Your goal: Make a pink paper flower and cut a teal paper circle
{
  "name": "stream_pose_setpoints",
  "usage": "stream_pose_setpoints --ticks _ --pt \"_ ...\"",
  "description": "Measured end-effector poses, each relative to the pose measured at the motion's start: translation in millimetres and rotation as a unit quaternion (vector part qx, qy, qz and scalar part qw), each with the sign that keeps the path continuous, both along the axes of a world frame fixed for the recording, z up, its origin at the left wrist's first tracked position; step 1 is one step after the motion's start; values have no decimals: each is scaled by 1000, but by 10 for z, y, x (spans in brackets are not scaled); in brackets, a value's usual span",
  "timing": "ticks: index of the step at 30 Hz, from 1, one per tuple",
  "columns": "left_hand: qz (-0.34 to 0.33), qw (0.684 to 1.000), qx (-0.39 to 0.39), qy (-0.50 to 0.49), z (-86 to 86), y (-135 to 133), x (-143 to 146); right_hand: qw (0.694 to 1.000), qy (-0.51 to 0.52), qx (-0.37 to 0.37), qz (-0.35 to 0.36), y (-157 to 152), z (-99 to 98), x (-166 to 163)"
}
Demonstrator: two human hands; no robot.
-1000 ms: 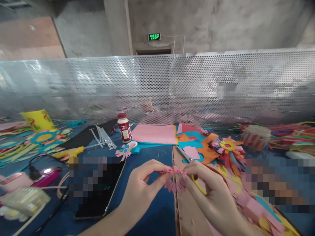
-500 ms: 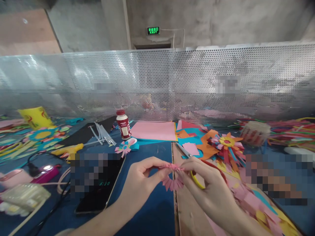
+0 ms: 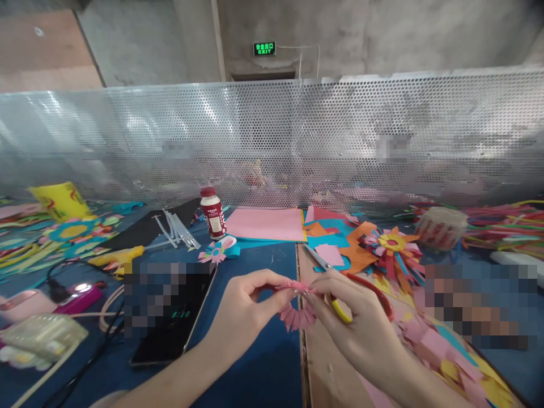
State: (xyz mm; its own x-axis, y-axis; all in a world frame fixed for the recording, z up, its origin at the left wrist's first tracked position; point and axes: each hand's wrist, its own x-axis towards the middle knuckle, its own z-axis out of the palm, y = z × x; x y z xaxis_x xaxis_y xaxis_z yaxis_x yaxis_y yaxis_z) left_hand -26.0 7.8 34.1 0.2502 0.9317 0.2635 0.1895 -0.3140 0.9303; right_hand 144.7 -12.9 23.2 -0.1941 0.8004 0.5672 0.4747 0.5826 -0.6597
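My left hand (image 3: 242, 309) and my right hand (image 3: 355, 323) meet low in the middle of the view, both pinched on a small pink fringed paper strip (image 3: 297, 309) curled into a ring. The fringe fans downward between my fingertips. Right behind my right hand lie scissors with red and yellow handles (image 3: 340, 280), blades pointing away to the left.
A dark tablet (image 3: 170, 334) lies left of my hands on the blue table. Behind are a small brown bottle with a red cap (image 3: 213, 213), a pink paper sheet (image 3: 267, 224), a yellow glue gun (image 3: 114, 256), a finished paper flower (image 3: 393, 249) and a perforated metal screen (image 3: 272, 141).
My hands have kept their hold and curled the pink strip tighter, with the fringe now hanging lower. The view has tilted up slightly.
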Motion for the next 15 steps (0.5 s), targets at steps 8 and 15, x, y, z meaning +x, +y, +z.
stream_pose_setpoints --ticks 8,15 --pt "5 999 7 40 12 34 5 999 -11 -30 -13 41 -36 -3" --pt "-66 995 -68 -45 -95 101 30 980 111 -151 -69 131 -72 -12"
